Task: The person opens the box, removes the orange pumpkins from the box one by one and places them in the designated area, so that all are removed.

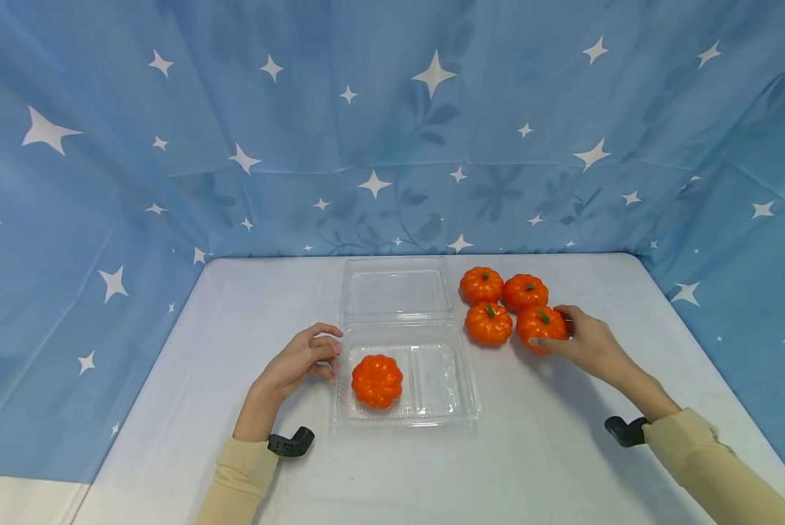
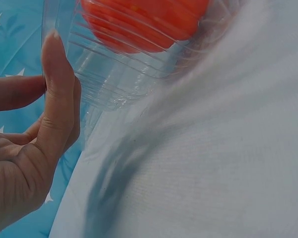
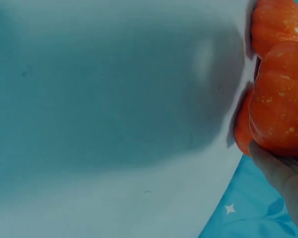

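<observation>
My right hand (image 1: 589, 343) grips a small orange pumpkin (image 1: 539, 327) with a green stem, thumb on its near side and fingers round its right side. In the right wrist view, that pumpkin (image 3: 280, 101) sits in the hand in front of others. With my left hand (image 1: 305, 359) I pinch the left rim of a clear plastic clamshell container (image 1: 434, 379), which lies with its lid (image 1: 399, 292) folded back. Another pumpkin (image 1: 377, 381) rests in its left compartment, no stem showing. The left wrist view shows thumb and fingers (image 2: 57, 99) at the rim.
Three more pumpkins stand in a cluster beside the gripped one: one at the back left (image 1: 481, 285), one at the back right (image 1: 525, 292) and one in front (image 1: 488, 324). A white cloth covers the table (image 1: 392, 474). Blue star-patterned curtain (image 1: 392, 131) hangs behind and at both sides.
</observation>
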Demonstrator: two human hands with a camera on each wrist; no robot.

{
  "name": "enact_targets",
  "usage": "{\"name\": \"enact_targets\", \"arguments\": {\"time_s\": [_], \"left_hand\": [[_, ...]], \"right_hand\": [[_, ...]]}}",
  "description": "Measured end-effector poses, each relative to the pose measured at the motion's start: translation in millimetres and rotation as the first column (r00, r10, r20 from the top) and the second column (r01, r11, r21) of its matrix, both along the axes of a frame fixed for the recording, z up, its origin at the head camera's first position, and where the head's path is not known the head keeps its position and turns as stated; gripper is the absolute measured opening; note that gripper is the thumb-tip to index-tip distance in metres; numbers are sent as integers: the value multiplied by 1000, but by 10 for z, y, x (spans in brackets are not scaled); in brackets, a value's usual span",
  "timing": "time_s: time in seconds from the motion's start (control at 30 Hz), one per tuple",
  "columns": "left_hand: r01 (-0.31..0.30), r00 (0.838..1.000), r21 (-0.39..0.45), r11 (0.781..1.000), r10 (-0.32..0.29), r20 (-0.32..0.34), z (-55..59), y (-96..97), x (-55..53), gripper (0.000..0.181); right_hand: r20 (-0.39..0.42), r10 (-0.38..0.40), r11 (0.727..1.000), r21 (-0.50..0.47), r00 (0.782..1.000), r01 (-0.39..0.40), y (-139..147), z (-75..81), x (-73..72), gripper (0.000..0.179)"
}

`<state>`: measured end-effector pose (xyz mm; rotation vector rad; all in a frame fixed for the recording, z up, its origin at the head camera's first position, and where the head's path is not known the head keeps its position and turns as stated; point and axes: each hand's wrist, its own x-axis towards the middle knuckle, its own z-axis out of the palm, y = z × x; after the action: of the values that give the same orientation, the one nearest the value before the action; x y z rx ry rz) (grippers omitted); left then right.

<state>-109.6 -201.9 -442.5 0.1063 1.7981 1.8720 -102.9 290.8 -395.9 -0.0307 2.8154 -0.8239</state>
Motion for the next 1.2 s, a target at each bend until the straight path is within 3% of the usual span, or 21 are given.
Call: {"name": "enact_targets", "arguments": {"time_s": [0.33, 0.7, 1.03, 1.2], "left_hand": [[0, 1000, -3, 1000, 0, -4, -6, 3, 0, 45], [5, 1000, -6, 1000, -5, 0, -17, 2, -4, 46], [10, 1000, -8, 1000, -10, 4, -11, 4, -7, 45], [4, 1000, -9, 1000, -4, 4, -18, 3, -8, 44]], "right_hand": [[64, -32, 999, -10, 997, 33, 7, -175, -97, 96], [78, -41, 999, 0, 996, 41, 9, -261, -126, 100], [76, -43, 999, -30, 996, 45, -17, -307, -90, 104], [11, -50, 996, -70, 999, 50, -58, -274, -83, 106]]}}
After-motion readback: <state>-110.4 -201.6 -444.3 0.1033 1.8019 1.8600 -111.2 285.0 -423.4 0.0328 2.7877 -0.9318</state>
